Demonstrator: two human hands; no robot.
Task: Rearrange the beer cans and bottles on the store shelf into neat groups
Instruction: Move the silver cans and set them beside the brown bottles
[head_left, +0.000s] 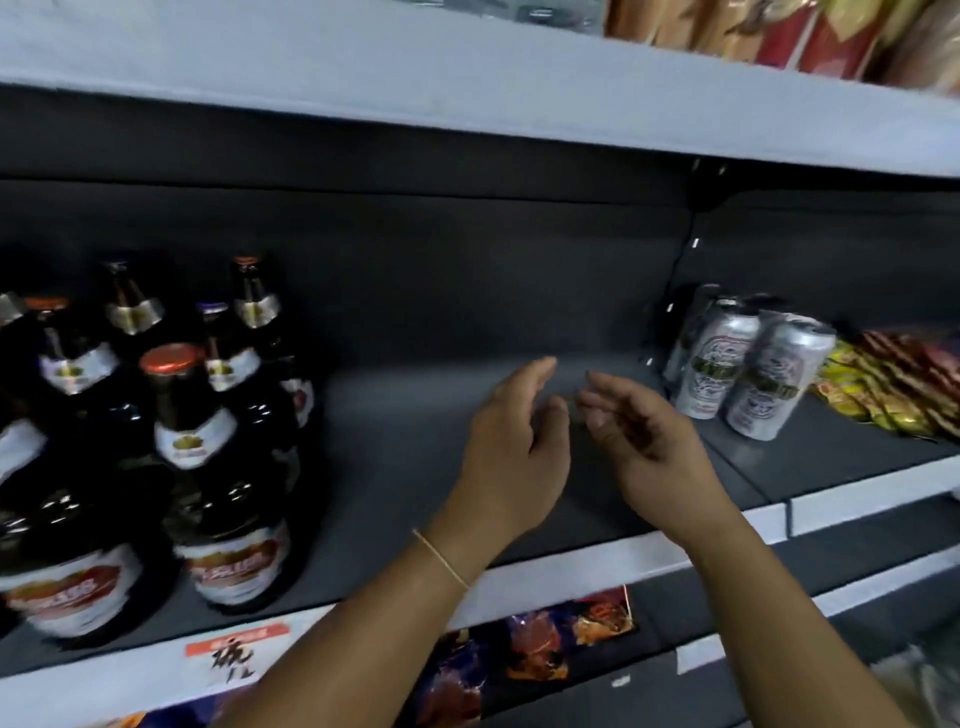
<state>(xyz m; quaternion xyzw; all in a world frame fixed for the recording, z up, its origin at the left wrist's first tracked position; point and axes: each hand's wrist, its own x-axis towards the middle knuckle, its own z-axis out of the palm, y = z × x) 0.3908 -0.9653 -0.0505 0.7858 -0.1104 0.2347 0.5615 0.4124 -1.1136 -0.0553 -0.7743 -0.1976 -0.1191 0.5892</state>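
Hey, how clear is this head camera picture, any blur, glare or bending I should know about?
Head view: the dark beer bottles on the left are smeared by motion blur, labels unreadable; small glints sit on their glass; the silver cans and both hands, left hand and right hand, are soft; the shelf edge bows from wide-angle distortion; the back wall is dim.

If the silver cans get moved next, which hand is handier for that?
Probably the right hand. It hovers empty, fingers loosely curled, just beside the silver cans on the shelf. The left hand, also empty, is farther from them, toward the brown bottles.
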